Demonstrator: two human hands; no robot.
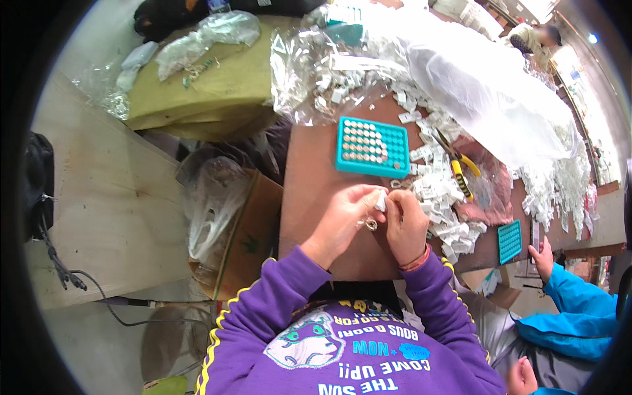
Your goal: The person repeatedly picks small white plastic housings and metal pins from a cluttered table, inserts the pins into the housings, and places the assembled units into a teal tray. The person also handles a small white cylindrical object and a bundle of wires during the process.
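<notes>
Purple sleeves lead to both hands: left hand [342, 220] and right hand [405, 224] pinch one small white plastic packet [380, 201]; at twelve o'clock waits the teal plastic tray [372, 147]. Best keep fingertips close.

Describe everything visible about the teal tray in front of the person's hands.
The teal tray is a rectangular, plastic-looking block with a grid of round holes. It lies flat on the brown table, just beyond both hands. Many holes on its left and middle hold small pale round pieces; those on the right look empty. Small white packets crowd its right edge.
</notes>
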